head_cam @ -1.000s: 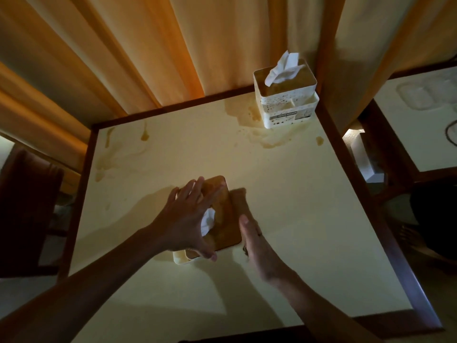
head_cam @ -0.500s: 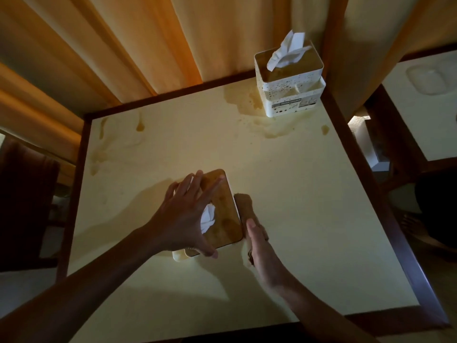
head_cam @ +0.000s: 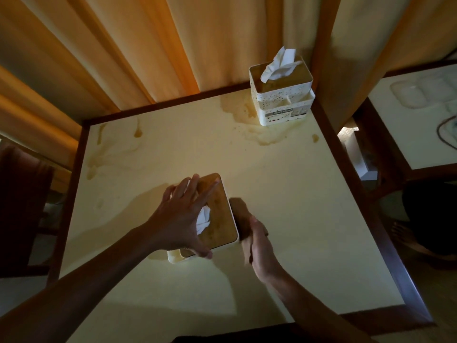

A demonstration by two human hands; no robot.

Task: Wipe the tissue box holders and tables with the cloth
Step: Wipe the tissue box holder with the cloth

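A white tissue box holder with a wooden lid (head_cam: pixel 220 219) stands in the middle of the cream table (head_cam: pixel 296 206). My left hand (head_cam: pixel 183 219) grips it from above, fingers spread over the lid, thumb at its near edge. My right hand (head_cam: pixel 257 246) presses a brown cloth (head_cam: pixel 241 214) against the holder's right side. A second white holder (head_cam: pixel 282 100), stained with brown splashes and with a tissue sticking up, stands at the table's far right corner. Brown spill marks (head_cam: pixel 249 120) lie around it and along the far left of the table.
Orange curtains (head_cam: pixel 148 45) hang right behind the table. A dark chair (head_cam: pixel 22 206) stands at the left. A second cream table (head_cam: pixel 415 120) sits to the right, with a narrow gap and a white object on the floor between them.
My right hand has slid the cloth toward me along the holder's right side. My left hand keeps its grip on the lid. The view has shifted a little.
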